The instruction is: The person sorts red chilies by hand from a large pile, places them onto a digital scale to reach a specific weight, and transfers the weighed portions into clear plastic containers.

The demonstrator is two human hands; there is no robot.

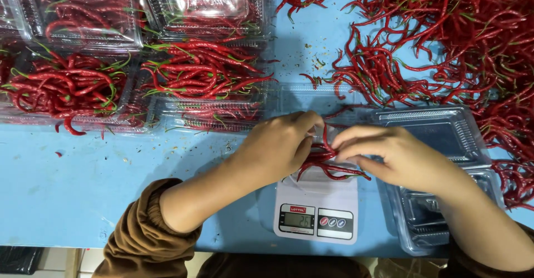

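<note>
Right now the left hand (281, 144) and the right hand (389, 153) meet over a small white digital kitchen scale (316, 211) on the pale blue table (72, 194). Both hands have their fingers curled closed around a bunch of long, thin red chillies (328, 164) held just above the scale's platform. At about three o'clock from the scale, touching the right wrist, sits a stack of clear plastic clamshell trays (445, 130). Toward ten and eleven o'clock lie filled clear trays of red chillies with green stems (203, 69), some with lids shut. Up at one to two o'clock, a loose heap of red chillies (445, 39) spreads across the table. Brown sleeves (144, 239) cover both forearms.
</note>
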